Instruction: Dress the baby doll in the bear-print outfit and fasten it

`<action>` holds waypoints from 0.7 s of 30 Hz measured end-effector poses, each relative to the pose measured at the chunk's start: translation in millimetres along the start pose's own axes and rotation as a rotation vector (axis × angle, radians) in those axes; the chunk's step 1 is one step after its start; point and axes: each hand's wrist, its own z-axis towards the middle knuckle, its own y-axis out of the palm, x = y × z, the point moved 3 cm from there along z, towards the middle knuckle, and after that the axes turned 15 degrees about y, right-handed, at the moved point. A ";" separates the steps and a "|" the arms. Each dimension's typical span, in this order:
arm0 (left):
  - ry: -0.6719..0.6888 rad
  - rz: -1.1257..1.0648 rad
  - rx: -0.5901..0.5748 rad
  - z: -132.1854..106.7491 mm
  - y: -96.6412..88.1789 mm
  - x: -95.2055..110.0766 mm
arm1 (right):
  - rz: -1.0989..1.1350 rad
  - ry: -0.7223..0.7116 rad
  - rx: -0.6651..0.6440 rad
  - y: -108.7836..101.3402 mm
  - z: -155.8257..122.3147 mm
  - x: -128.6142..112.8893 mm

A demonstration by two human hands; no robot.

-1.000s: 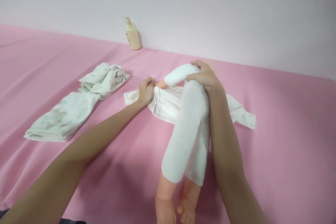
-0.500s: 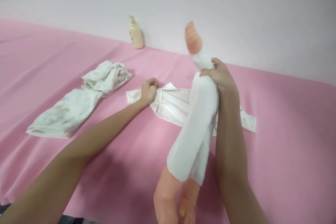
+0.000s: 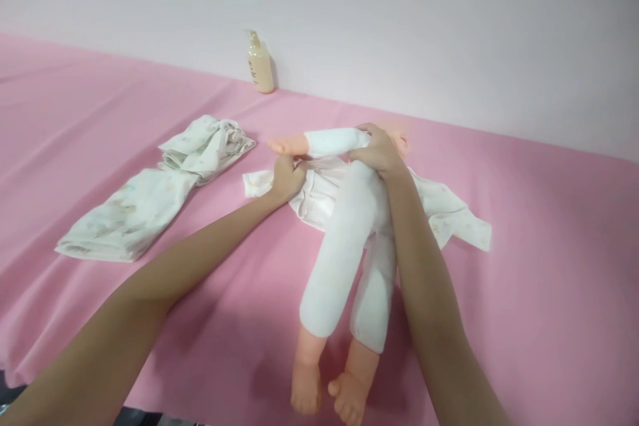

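1. The right hand (image 3: pixel 379 150) is gripping the doll (image 3: pixel 339 246) by its upper body over the white shirt (image 3: pixel 315 205)
2. The left hand (image 3: pixel 288 178) is clutching the shirt's edge
3. Folded cloths (image 3: pixel 132 213) are lying leftward, a pump bottle (image 3: pixel 262 70) standing by the wall (image 3: pixel 449 33)

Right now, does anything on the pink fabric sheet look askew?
Slightly: the white, faintly printed fabric at left looks uneven, its far end rumpled while its near end lies flatter. No spill shows.

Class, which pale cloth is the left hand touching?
The spread-out garment, partly hidden by the doll; the folded cloth and the bunched one lie farther left, untouched.
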 end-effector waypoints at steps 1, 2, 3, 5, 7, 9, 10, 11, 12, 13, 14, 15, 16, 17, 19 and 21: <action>0.023 0.043 -0.007 -1.2 0.0 1.9 | -0.048 -0.018 0.013 5.9 1.2 -0.1; 0.041 0.087 -0.026 -2.6 0.3 3.5 | -0.095 -0.039 0.027 11.4 1.9 -0.4; 0.052 0.130 -0.063 -4.2 1.1 4.7 | -0.137 -0.060 0.041 16.5 2.2 -0.8; 0.070 0.200 -0.165 -7.1 3.3 6.7 | -0.205 -0.083 0.073 24.5 1.5 -1.9; 0.099 0.224 -0.226 -8.3 4.7 10.8 | -0.244 -0.083 0.114 29.2 0.1 -2.9; 0.132 0.174 -0.213 -6.5 4.9 19.2 | -0.215 -0.090 0.140 31.3 -0.8 -3.5; 0.131 0.123 -0.179 -4.7 4.6 24.9 | -0.159 -0.120 0.137 31.5 -1.3 -3.9; 0.110 0.049 -0.135 -2.6 4.4 31.2 | -0.073 -0.164 0.124 31.0 -1.9 -3.9; 0.064 -0.053 -0.084 -0.6 4.5 37.8 | 0.038 -0.211 0.115 29.3 -3.0 -3.1; -0.009 -0.183 -0.038 1.0 5.3 44.3 | 0.167 -0.245 0.124 25.8 -4.9 -0.8; -0.105 -0.335 -0.013 1.6 7.2 50.7 | 0.294 -0.255 0.156 21.0 -7.8 3.4; -0.210 -0.493 -0.015 1.2 10.2 57.3 | 0.400 -0.240 0.209 15.1 -12.0 9.5; -0.309 -0.641 -0.045 -0.3 13.9 64.2 | 0.467 -0.212 0.273 8.9 -17.8 17.0; -0.388 -0.760 -0.091 -2.5 17.6 71.4 | 0.489 -0.188 0.335 2.7 -25.3 24.9; -0.465 -0.882 -0.177 -7.8 22.4 84.3 | 0.427 -0.189 0.411 -7.9 -42.9 40.4; -0.475 -0.893 -0.224 -12.8 24.4 93.2 | 0.322 -0.232 0.431 -15.8 -59.8 55.4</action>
